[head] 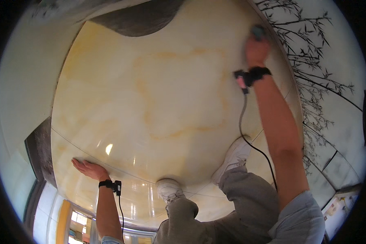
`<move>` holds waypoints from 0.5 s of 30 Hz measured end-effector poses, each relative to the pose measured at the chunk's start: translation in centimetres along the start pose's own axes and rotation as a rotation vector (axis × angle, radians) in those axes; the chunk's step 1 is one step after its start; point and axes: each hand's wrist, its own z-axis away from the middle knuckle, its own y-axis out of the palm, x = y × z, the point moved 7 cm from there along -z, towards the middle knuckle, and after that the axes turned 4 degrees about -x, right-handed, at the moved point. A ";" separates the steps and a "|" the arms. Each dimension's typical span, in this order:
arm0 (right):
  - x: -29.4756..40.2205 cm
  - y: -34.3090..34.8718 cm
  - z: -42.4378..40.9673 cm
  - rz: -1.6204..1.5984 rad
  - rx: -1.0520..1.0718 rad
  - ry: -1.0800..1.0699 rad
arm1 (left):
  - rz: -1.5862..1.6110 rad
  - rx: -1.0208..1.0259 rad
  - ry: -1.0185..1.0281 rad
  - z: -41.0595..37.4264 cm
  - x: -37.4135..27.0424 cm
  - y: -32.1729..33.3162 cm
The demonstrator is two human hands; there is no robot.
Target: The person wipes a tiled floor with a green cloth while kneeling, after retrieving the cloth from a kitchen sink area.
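Glossy cream-and-yellow floor tile (183,91) spreads out before me. At the upper right, near the wall, my right hand (257,50) is closed around a dark green object (258,31), too blurred to identify. A black wrist strap with a small cabled device (242,80) is on that wrist. At the lower left my left hand (90,169) is held flat over the floor with nothing in it, its fingers extended; whether it touches the tile I cannot tell. A similar strapped device (117,187) is on the left wrist.
A wall with a dark bamboo pattern (314,67) runs along the right. Pale wall (27,85) and a dark stone piece (44,149) stand at left. A dark curved shape (140,19) lies at the top. My white shoes (169,189) rest on the floor.
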 end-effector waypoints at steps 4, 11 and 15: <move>14.6 2.6 8.2 -0.049 0.196 -0.555 | -0.033 -0.004 -0.008 -0.1 1.5 -0.3; -15.2 -10.3 10.5 -0.091 0.049 0.182 | -0.076 -0.046 0.034 -0.9 2.1 -1.5; -29.4 -15.8 12.1 0.248 -0.091 0.601 | -0.050 -0.032 0.059 0.1 2.1 0.1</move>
